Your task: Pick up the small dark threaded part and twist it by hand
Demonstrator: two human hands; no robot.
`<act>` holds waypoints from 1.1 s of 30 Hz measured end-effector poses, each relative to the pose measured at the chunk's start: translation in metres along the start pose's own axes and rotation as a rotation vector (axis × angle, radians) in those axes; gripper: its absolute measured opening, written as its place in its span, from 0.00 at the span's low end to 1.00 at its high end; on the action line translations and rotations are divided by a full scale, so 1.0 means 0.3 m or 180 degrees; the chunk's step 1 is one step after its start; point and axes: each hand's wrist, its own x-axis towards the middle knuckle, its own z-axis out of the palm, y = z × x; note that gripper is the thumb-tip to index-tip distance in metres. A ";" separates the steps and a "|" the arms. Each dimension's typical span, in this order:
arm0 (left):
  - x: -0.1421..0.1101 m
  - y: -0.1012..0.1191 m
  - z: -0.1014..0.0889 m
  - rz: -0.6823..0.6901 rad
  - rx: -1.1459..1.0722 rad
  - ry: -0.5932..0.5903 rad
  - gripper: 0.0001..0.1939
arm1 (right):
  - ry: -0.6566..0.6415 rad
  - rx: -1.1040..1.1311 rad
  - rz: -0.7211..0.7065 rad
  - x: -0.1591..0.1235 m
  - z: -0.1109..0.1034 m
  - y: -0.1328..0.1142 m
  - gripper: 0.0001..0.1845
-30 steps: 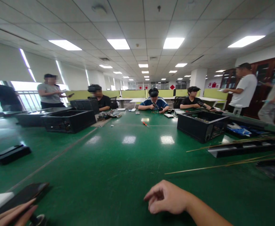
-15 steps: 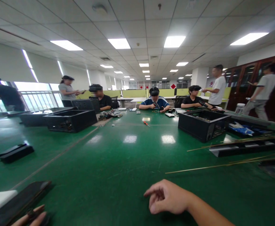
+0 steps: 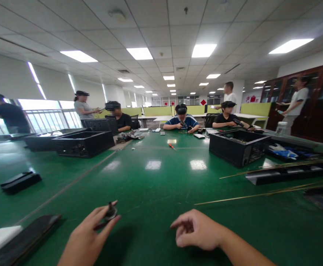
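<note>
My left hand (image 3: 88, 232) has come up from the lower corner, where it was half out of view beside the dark slab (image 3: 25, 240), and is now well clear of it above the table (image 3: 150, 192). Its thumb and fingers are clamped on a small round part (image 3: 111, 213), with a dark stem upright above a shiny, metallic-looking rim. My right hand (image 3: 200, 231) has hardly moved: it is loosely curled, thumb and forefinger tips apart, well to the right of the part. The table is smooth, glossy green, throwing back the ceiling lights. To the left of my left hand lies the long, flat slab with a scuffed, dull surface, beside a smooth white box (image 3: 0, 238) with rounded edges. Beyond my right hand are thin, straight, brass-coloured rods (image 3: 233, 199). Farther off, a person in a white shirt (image 3: 229, 90) has moved leftward, behind a seated person (image 3: 226, 118).
</note>
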 end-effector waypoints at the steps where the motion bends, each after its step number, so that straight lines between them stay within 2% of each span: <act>1: 0.028 0.045 0.046 0.0093 -0.0127 -0.0219 0.18 | 0.0140 -0.0024 -0.0077 -0.003 -0.003 -0.008 0.27; 4: 0.095 0.202 0.188 0.0315 -0.0596 -0.0602 0.23 | 0.1022 -0.0596 -0.0597 -0.018 -0.017 -0.039 0.24; 6: 0.116 0.288 0.267 0.0441 -0.0830 -0.0762 0.19 | 0.1748 -0.1267 -0.1032 -0.030 -0.028 -0.056 0.26; 8: 0.116 0.336 0.322 0.0636 -0.0993 -0.0954 0.13 | 0.2128 -0.1792 -0.1319 -0.041 -0.036 -0.066 0.30; 11: 0.091 0.342 0.365 0.0909 -0.1296 -0.1080 0.14 | 0.2085 -0.2171 -0.1483 -0.053 -0.041 -0.069 0.32; 14: 0.059 0.313 0.381 0.1033 -0.1544 -0.1080 0.16 | 0.1943 -0.2374 -0.1448 -0.057 -0.036 -0.067 0.29; 18: 0.036 0.297 0.381 0.0999 -0.1603 -0.1121 0.20 | 0.1878 -0.2431 -0.1351 -0.058 -0.022 -0.068 0.21; 23: 0.021 0.316 0.378 0.0923 -0.1811 -0.1117 0.15 | 0.1791 -0.2462 -0.1366 -0.056 -0.014 -0.064 0.13; 33: 0.006 0.331 0.379 0.1044 -0.1919 -0.1051 0.16 | 0.1784 -0.2422 -0.1314 -0.057 -0.007 -0.067 0.03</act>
